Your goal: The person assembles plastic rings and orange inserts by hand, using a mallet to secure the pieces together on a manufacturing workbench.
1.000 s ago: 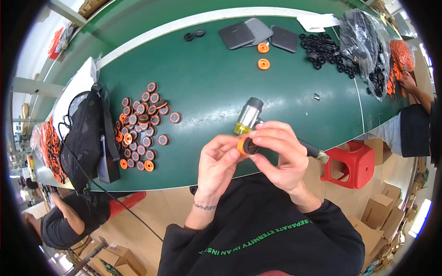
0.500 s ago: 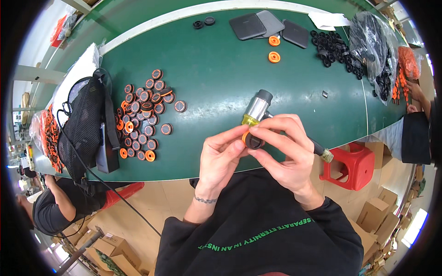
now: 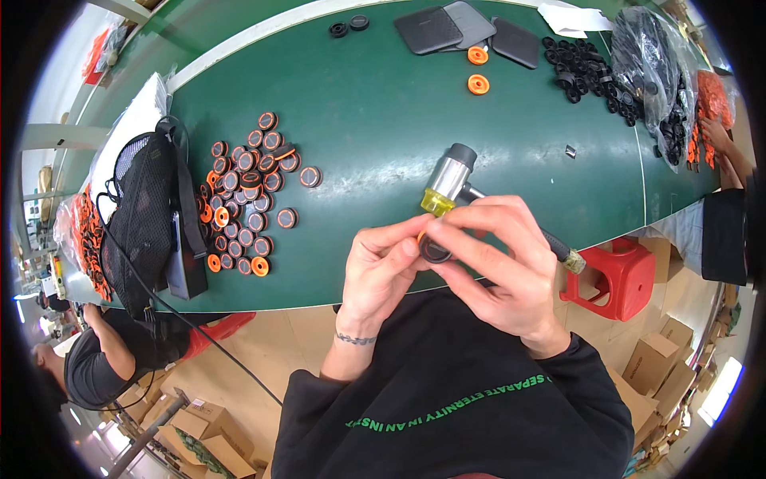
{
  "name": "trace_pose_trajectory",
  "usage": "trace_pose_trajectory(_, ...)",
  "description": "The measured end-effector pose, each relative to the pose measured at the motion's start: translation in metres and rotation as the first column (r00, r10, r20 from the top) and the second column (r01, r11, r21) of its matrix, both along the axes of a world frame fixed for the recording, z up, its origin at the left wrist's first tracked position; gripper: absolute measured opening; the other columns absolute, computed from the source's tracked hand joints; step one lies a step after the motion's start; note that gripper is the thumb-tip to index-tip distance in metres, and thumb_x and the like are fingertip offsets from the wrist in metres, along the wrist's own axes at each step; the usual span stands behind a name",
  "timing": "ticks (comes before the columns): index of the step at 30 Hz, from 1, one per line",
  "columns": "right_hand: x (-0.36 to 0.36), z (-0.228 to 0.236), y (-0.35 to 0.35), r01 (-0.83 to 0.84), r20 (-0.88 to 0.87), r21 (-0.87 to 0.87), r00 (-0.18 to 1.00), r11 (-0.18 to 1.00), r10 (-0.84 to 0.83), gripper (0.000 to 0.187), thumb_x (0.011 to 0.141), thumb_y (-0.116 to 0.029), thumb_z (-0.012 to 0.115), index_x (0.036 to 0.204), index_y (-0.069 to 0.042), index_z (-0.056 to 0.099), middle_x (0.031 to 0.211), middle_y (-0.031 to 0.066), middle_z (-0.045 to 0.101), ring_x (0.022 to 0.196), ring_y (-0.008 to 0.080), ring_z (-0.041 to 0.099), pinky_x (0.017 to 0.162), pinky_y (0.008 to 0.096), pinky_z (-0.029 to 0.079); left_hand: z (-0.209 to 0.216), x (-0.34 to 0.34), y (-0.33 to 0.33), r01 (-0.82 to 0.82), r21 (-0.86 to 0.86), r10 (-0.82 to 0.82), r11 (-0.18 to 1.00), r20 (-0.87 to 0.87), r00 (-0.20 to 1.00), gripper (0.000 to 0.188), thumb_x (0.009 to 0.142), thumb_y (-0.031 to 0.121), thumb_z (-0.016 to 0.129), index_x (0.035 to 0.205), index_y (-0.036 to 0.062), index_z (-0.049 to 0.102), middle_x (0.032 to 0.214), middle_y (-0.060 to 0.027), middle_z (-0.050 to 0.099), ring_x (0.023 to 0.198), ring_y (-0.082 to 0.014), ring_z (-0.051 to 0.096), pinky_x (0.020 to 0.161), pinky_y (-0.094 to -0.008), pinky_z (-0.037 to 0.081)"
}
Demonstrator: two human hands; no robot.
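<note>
Between both hands is a small round black-and-orange wheel-like piece (image 3: 433,249), its black side facing me. My left hand (image 3: 381,267) pinches its orange edge with thumb and forefinger. Thumb and fingers of my right hand (image 3: 499,267) close on the black part from the other side. Just beyond the fingers lies a mallet (image 3: 451,177) with a metal head, one dark grey face and one yellow face. Its dark handle passes behind my right hand, and the handle's end (image 3: 574,261) shows to the right.
A pile of black-and-orange round pieces (image 3: 247,180) lies at the left, beside a black mesh bag (image 3: 144,207). Two orange discs (image 3: 478,84), dark flat pouches (image 3: 431,30) and loose black parts (image 3: 578,68) are at the back. Co-workers sit at both sides; a red stool (image 3: 614,279) stands right.
The piece has tilted slightly in my fingers, so more of its black face shows and less of the orange. The whole view has shifted a little; both hands keep their grip.
</note>
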State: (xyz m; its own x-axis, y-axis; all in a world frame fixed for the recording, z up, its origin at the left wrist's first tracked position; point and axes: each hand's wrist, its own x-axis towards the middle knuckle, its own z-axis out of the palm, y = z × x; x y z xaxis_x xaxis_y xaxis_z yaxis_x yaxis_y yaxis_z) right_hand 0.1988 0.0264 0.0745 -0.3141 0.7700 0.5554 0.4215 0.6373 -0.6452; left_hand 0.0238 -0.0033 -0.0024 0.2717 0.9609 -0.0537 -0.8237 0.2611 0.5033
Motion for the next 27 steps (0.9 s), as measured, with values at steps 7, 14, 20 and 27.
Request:
trace_pose_trajectory(7, 0.0, 0.002, -0.001, -0.01, -0.002, 0.004, 1.0, 1.0, 0.01, 0.045, 0.061, 0.002, 0.085, 0.105, 0.0, 0.076, 0.104, 0.0098, 0.071, 0.09, 0.0288, 0.069, 0.077, 0.0398, 0.056, 0.001, -0.002, -0.001, -0.005, 0.01, 0.005, 1.0, -0.009, 1.0, 0.034, 0.102, 0.014, 0.068, 0.132, -0.0027, 0.067, 0.12, -0.02, 0.073, 0.109, -0.0292, 0.073, 0.095, -0.0467, 0.063)
trace_pose_trajectory(14, 0.0, 0.001, -0.002, 0.03, -0.022, -0.034, 0.999, 0.999, -0.031, 0.047, 0.057, -0.002, 0.089, 0.102, -0.004, 0.077, 0.101, 0.0073, 0.071, 0.089, 0.0288, 0.068, 0.077, 0.0398, 0.055, -0.002, -0.001, 0.0, 0.019, 0.055, -0.02, 0.998, 0.014, 1.0, 0.034, 0.1, 0.014, 0.07, 0.131, 0.0, 0.069, 0.123, -0.022, 0.071, 0.109, -0.0366, 0.072, 0.094, -0.0481, 0.063)
trace_pose_trajectory(20, 0.0, 0.001, -0.001, 0.048, -0.015, -0.03, 0.999, 0.998, -0.049, 0.047, 0.055, -0.004, 0.091, 0.1, -0.004, 0.076, 0.1, 0.0069, 0.071, 0.088, 0.0283, 0.068, 0.075, 0.0395, 0.055, -0.001, -0.001, -0.001, 0.014, 0.032, -0.014, 0.999, 0.012, 1.0, 0.034, 0.1, 0.014, 0.07, 0.131, -0.0002, 0.069, 0.122, -0.0217, 0.071, 0.109, -0.0358, 0.072, 0.094, -0.0476, 0.063)
trace_pose_trajectory(27, -0.002, 0.003, -0.003, 0.058, -0.013, -0.028, 0.998, 0.998, -0.058, 0.043, 0.057, -0.005, 0.092, 0.097, -0.004, 0.075, 0.095, 0.0061, 0.071, 0.085, 0.0286, 0.067, 0.074, 0.0394, 0.056, -0.008, -0.002, -0.004, 0.005, 0.057, -0.006, 0.998, 0.009, 1.0, 0.032, 0.1, 0.012, 0.07, 0.129, 0.0001, 0.07, 0.122, -0.0223, 0.072, 0.109, -0.0351, 0.073, 0.095, -0.0467, 0.062)
